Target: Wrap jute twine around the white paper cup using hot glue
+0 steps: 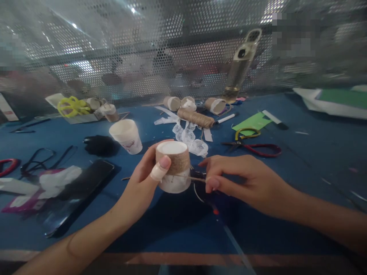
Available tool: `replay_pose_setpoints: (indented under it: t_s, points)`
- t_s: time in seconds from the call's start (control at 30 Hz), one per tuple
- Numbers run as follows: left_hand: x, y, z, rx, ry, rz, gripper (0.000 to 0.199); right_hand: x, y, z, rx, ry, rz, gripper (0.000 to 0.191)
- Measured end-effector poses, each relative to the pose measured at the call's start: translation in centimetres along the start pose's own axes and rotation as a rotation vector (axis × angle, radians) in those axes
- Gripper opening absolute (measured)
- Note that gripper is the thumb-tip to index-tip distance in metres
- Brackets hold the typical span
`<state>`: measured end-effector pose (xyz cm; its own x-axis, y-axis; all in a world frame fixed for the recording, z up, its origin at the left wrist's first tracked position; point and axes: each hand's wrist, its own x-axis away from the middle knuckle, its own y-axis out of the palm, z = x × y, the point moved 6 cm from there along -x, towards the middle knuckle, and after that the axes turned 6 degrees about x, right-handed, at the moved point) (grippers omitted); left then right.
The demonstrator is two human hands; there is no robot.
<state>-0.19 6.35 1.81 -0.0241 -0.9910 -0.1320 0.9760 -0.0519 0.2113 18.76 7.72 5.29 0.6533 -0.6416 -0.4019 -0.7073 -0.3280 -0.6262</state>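
A white paper cup point(175, 184), bottom end up, is held above the table by my left hand point(149, 168), its thumb pressed on the front. Brown twine point(179, 163) wraps round the cup's upper part in a band, leaving the rim end white. From that band a loose strand of twine point(195, 178) runs right, pinched between the thumb and fingers of my right hand point(235, 177). A bandage point(156, 172) covers part of my left thumb. Below my right hand lies a dark tool with a clear stick point(233, 238), perhaps a glue gun, mostly hidden.
Behind the cup lie white lace point(187, 133) and a twine roll point(195, 117). Stacked paper cups point(126, 135) and a phone point(80, 194) are on the left. Scissors point(249, 145) and green paper point(252, 123) sit at right. A bottle point(241, 68) stands by the perforated metal screen point(143, 57).
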Motion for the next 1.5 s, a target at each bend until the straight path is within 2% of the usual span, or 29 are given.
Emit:
replay_pose_setpoints:
  t_s: [0.1, 0.2, 0.37, 0.63, 0.83, 0.97, 1.2, 1.5]
  points:
    - [0.0, 0.0, -0.1, -0.009, 0.002, -0.013, 0.034, 0.2, -0.4, 0.1, 0.055, -0.015, 0.069, 0.021]
    - [0.1, 0.1, -0.2, -0.008, -0.012, -0.024, 0.033, 0.5, -0.8, -0.3, 0.147, -0.104, 0.142, 0.016]
    - [0.2, 0.1, -0.2, -0.014, -0.044, -0.005, 0.032, 0.8, -0.7, -1.0, 0.262, -0.235, 0.157, 0.009]
    - [0.4, 0.2, -0.6, 0.024, -0.082, -0.032, 0.032, 0.6, -0.8, -0.2, 0.239, -0.178, 0.205, 0.009]
    - [0.7, -0.1, -1.3, 0.031, -0.133, -0.042, 0.038, 0.5, -0.8, -0.4, 0.261, -0.172, 0.219, 0.012]
    - [0.6, 0.1, -1.5, 0.039, -0.148, -0.073, 0.036, 0.6, -0.9, -0.5, 0.259, -0.180, 0.240, 0.012]
    - [0.6, 0.0, -1.3, 0.012, -0.144, -0.041, 0.036, 0.8, -1.3, -0.8, 0.242, -0.203, 0.272, 0.011]
    - [1.0, 0.1, -1.5, 0.063, -0.187, -0.057, 0.038, 0.8, -0.6, -0.4, 0.306, -0.190, 0.264, 0.010]
